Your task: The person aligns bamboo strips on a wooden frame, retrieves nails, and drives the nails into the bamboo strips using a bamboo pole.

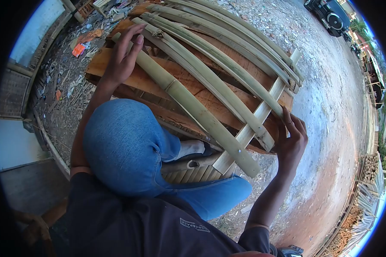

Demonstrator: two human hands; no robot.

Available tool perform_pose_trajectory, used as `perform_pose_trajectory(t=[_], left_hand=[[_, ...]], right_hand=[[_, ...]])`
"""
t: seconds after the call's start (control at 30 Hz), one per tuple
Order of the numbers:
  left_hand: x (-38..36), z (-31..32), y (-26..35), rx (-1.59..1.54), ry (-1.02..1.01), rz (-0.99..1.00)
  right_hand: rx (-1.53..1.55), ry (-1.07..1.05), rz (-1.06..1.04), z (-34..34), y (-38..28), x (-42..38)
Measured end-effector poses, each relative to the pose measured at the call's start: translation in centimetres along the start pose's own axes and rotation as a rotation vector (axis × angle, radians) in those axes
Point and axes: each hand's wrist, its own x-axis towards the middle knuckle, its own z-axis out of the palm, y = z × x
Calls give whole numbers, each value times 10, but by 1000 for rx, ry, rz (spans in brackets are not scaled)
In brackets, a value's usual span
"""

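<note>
Several split bamboo slats lie side by side across a pale crosspiece (246,135). The nearest slat (182,94) and the second slat (210,81) show small nail heads near their right ends. My left hand (123,58) rests at the slats' far-left ends, its fingers stretched out; their exact contact is partly hidden. At the right, my right hand (292,135) has its fingers curled around the tip of the third slat (240,73), just beyond the crosspiece. Part of that grip is hidden behind the fingers.
Rough wooden planks (188,68) support the slats. My jeans-clad knee (120,141) is close on the left, above a bamboo-slat seat (188,174). Debris covers the ground at upper left. A dark vehicle (330,17) stands far right, and stacked poles (371,169) line the right edge.
</note>
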Motion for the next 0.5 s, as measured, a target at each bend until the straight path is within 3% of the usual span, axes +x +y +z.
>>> perform_pose_trajectory(t=[0.13, 0.23, 0.3, 0.43, 0.5], left_hand=[[41, -20, -11, 285, -35, 79], [80, -26, -54, 638, -66, 91], [103, -16, -107, 718, -64, -59], [106, 2, -113, 718, -39, -200], [104, 2, -106, 731, 19, -181]], right_hand=[[-14, -2, -23, -2, 0, 1], [-19, -4, -28, -1, 0, 2], [-26, -6, -17, -2, -2, 3], [-25, -6, -26, -3, -1, 6], [-19, -11, -50, -3, 0, 7]])
